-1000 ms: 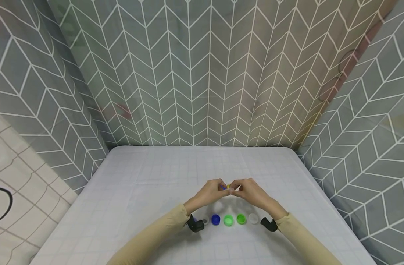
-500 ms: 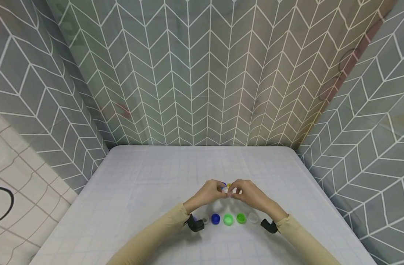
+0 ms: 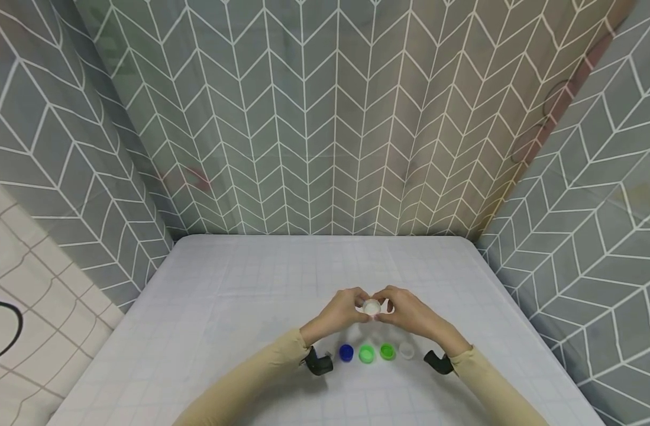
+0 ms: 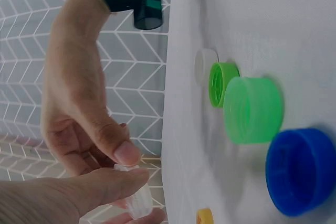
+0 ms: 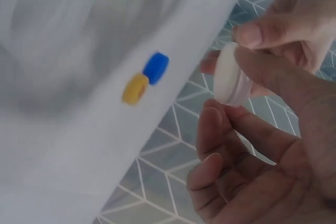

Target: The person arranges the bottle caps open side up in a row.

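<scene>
Above the table, both hands hold one whitish translucent bottle cap (image 3: 371, 307). My left hand (image 3: 339, 310) pinches its left side between thumb and fingers, and my right hand (image 3: 408, 312) pinches the right side. In the right wrist view the cap (image 5: 229, 74) stands on edge, its smooth white face turned left and its ribbed rim toward the right. The left wrist view shows a ribbed clear edge of the cap (image 4: 139, 203) under the left thumb. Fingers partly cover it in every view.
Nearer me lies a row of caps: blue (image 3: 346, 353), pale green (image 3: 366, 354), bright green (image 3: 387, 352) and clear (image 3: 407, 351). Small blue (image 5: 156, 68) and yellow (image 5: 135, 88) caps sit together beyond the hands. Black wrist cameras (image 3: 317, 361) flank the row.
The cap between the hands has turned so its round face shows upward. The hands have shifted slightly and now hide the small blue and yellow caps in the head view.
</scene>
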`<state>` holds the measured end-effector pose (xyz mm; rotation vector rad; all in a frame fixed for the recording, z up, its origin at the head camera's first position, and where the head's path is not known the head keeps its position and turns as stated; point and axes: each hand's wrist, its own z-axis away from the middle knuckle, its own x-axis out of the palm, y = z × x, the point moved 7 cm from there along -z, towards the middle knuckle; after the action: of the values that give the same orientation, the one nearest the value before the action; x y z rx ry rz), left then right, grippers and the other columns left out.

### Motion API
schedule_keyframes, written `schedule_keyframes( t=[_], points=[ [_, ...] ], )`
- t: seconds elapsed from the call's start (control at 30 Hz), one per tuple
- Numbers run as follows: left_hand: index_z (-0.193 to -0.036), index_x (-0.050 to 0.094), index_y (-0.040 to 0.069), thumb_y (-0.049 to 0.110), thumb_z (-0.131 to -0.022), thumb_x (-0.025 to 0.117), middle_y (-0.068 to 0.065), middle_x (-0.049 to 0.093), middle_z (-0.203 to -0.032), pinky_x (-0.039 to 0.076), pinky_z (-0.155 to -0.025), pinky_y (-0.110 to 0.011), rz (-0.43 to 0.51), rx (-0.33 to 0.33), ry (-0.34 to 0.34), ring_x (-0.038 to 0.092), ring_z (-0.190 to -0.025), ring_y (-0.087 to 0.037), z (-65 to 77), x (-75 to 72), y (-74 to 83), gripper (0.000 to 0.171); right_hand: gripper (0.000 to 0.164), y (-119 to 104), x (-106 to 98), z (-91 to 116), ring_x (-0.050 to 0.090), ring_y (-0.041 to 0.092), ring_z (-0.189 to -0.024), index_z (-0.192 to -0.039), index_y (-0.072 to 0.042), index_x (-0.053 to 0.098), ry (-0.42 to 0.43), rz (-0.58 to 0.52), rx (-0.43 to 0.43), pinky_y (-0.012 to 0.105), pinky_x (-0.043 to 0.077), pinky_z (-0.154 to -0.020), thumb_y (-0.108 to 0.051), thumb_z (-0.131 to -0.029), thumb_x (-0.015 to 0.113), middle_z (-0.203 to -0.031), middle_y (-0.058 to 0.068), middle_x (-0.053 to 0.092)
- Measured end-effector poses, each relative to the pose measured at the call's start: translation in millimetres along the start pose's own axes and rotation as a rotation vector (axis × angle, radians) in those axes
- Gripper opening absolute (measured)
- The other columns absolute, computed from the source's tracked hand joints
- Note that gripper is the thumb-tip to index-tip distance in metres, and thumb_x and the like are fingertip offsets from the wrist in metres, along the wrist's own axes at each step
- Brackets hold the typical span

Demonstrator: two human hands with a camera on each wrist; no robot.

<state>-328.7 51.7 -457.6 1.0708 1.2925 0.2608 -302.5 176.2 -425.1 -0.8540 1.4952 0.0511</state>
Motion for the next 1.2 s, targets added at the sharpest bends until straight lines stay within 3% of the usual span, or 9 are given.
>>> schedule_keyframes(
  t=[0.23,0.37,0.6,0.83,1.0,1.2],
  points=[
    [-0.110,0.064,0.003,0.018,-0.079,0.080,-0.009,0.073,-0.104,0.053,-0.076,-0.024,-0.055,0.048,0.009,0.069,-0.098,-0.020,-5.6,15.4,23.8,0.038,0.035,9,-23,19,0.059,0.021,-0.083,-0.110,-0.006,0.067,0.013,0.040,0.050,0.023,0.046,-0.067,-0.018,-0.079,0.079,-0.101,0.000,0.064],
    [-0.107,0.066,0.008,0.028,-0.079,0.080,-0.002,0.073,-0.096,0.044,-0.082,-0.028,-0.195,0.076,0.029,0.063,-0.088,-0.014,-8.1,24.1,41.7,0.036,0.035,15,-34,31,0.059,0.020,-0.083,-0.108,-0.005,0.066,0.010,0.079,0.075,0.024,0.046,-0.067,-0.017,-0.078,0.080,-0.100,0.002,0.063],
    [-0.104,0.069,0.017,0.041,-0.077,0.080,0.007,0.065,-0.091,0.036,-0.073,-0.026,-0.446,0.121,0.046,0.052,-0.083,-0.008,-15.3,54.2,63.9,0.038,0.032,23,-44,54,0.056,0.017,-0.084,-0.101,-0.008,0.064,-0.055,0.115,0.132,0.027,0.045,-0.067,-0.012,-0.074,0.081,-0.095,0.000,0.061],
    [-0.098,0.067,0.023,0.048,-0.075,0.079,0.009,0.063,-0.093,0.033,-0.070,-0.025,-0.559,0.125,-0.002,0.049,-0.081,-0.008,-17.9,93.7,70.2,0.036,0.035,37,-37,73,0.051,0.017,-0.078,-0.096,-0.008,0.060,-0.198,0.144,0.308,0.034,0.044,-0.068,-0.007,-0.070,0.082,-0.089,0.003,0.056],
    [-0.092,0.065,0.024,0.049,-0.074,0.079,0.009,0.060,-0.088,0.031,-0.069,-0.025,-0.622,0.132,-0.033,0.046,-0.078,-0.008,-16.7,114.9,70.3,0.034,0.036,42,-26,81,0.050,0.017,-0.076,-0.094,-0.007,0.058,-0.252,0.176,0.312,0.034,0.044,-0.068,-0.002,-0.067,0.081,-0.086,0.003,0.055],
    [-0.089,0.066,0.021,0.047,-0.073,0.079,0.008,0.057,-0.082,0.029,-0.068,-0.027,-0.673,0.144,-0.053,0.043,-0.075,-0.010,-15.7,128.3,69.4,0.033,0.037,48,-15,87,0.046,0.019,-0.075,-0.093,-0.006,0.057,-0.263,0.152,0.347,0.036,0.041,-0.068,0.003,-0.064,0.077,-0.084,0.004,0.052]
  ],
)
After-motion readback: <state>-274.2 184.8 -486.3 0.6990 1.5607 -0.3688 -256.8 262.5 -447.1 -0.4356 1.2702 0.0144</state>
